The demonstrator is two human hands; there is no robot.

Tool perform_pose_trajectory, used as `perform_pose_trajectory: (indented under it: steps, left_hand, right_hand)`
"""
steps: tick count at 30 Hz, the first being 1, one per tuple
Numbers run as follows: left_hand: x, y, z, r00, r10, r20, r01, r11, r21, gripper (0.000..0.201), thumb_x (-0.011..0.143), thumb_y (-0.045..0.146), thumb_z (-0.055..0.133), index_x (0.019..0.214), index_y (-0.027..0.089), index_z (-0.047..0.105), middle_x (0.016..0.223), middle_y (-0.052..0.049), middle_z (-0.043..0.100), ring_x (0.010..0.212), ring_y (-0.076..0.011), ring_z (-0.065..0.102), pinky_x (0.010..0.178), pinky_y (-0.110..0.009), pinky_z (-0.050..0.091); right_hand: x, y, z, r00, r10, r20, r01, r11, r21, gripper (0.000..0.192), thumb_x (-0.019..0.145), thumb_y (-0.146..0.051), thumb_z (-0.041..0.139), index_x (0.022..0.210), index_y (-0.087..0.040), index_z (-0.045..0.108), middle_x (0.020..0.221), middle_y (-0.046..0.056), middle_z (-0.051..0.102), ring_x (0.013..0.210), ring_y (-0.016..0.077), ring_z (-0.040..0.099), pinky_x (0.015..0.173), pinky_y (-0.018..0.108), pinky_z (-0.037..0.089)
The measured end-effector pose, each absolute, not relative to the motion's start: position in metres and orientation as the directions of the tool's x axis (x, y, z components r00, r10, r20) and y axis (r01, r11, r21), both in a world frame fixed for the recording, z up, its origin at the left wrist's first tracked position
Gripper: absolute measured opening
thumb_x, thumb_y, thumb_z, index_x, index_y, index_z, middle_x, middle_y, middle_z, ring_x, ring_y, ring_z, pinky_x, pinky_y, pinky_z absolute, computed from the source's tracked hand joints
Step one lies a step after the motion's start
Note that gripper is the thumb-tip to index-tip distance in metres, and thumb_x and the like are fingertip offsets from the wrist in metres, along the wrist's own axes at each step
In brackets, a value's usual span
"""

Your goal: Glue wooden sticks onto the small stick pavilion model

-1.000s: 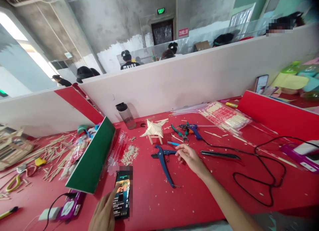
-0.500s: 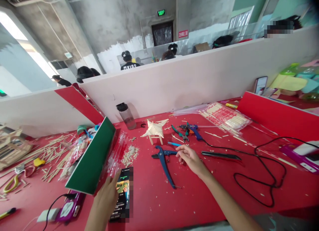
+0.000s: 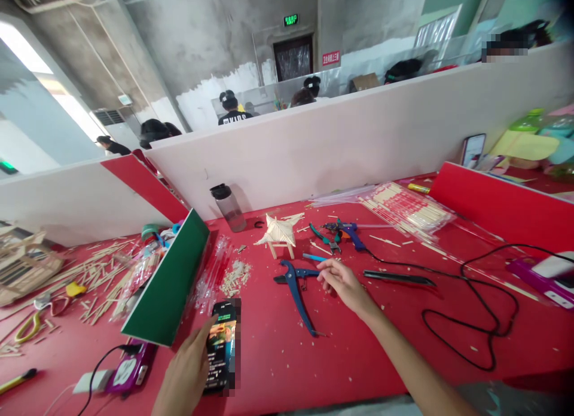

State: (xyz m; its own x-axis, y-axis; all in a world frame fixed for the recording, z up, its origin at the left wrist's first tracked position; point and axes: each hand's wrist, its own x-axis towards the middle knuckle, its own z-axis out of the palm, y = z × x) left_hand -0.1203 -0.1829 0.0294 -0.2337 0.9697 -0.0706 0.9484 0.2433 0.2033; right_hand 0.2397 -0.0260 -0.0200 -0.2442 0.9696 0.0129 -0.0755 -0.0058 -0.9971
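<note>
My left hand [image 3: 188,362] lies over the left edge of a smartphone [image 3: 219,350] on the red table, with its fingers stretched along the lit screen and its palm side hidden. Beyond the tools, my right hand [image 3: 343,284] rests with curled fingers at the short handle of a blue hand cutter [image 3: 296,293]. A light-blue pen-like stick [image 3: 314,257] reaches up to its index finger; whether the fingers grip it is hidden. Behind the cutter stands a small pavilion model [image 3: 278,234] made of wooden sticks, with a pointed roof on legs.
A green board [image 3: 168,284] leans at left by wood scraps [image 3: 236,278]. A dark bottle [image 3: 228,208] stands by the white partition [image 3: 336,141]. Right are pliers [image 3: 326,239], a blue glue gun [image 3: 352,234], a black cutter knife [image 3: 399,278], stick packs [image 3: 408,207] and a looping cable [image 3: 488,314].
On the phone, my left fingers have shifted slightly down. My right hand keeps its pose beside the cutter, and the whole view has moved a little.
</note>
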Motion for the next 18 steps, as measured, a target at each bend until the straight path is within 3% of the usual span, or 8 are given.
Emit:
perform_pose_trajectory:
  steps: [12, 15, 18]
  left_hand:
    - [-0.132, -0.186, 0.021, -0.158, 0.985, -0.068, 0.952, 0.17, 0.254, 0.066, 0.08, 0.012, 0.039, 0.142, 0.028, 0.054, 0.138, -0.002, 0.064, 0.121, -0.0204, 0.064, 0.101, -0.03, 0.051]
    - [-0.128, -0.183, 0.027, -0.171, 0.981, -0.09, 0.959, 0.187, 0.213, 0.07, 0.081, 0.009, 0.036, 0.147, 0.032, 0.047, 0.139, -0.001, 0.063, 0.119, -0.0187, 0.065, 0.093, -0.025, 0.053]
    - [-0.117, -0.173, 0.034, -0.174, 0.977, -0.12, 0.979, 0.185, 0.089, 0.076, 0.082, 0.004, 0.033, 0.153, 0.031, 0.037, 0.143, -0.006, 0.058, 0.116, -0.0195, 0.067, 0.086, -0.024, 0.054]
  right_hand:
    - [0.24, -0.026, -0.02, -0.245, 0.969, 0.014, -0.089, -0.008, -0.996, 0.033, 0.085, -0.051, 0.061, 0.098, -0.02, 0.058, 0.081, 0.002, 0.064, 0.062, 0.0142, 0.057, 0.053, 0.026, 0.043]
    - [0.239, -0.026, -0.019, -0.247, 0.969, 0.01, -0.089, -0.013, -0.996, 0.033, 0.085, -0.05, 0.061, 0.098, -0.02, 0.057, 0.081, 0.002, 0.064, 0.062, 0.014, 0.056, 0.053, 0.026, 0.043]
    - [0.239, -0.027, -0.019, -0.259, 0.966, 0.002, -0.084, -0.021, -0.996, 0.035, 0.085, -0.052, 0.062, 0.099, -0.02, 0.057, 0.081, 0.002, 0.064, 0.061, 0.0138, 0.056, 0.052, 0.025, 0.042]
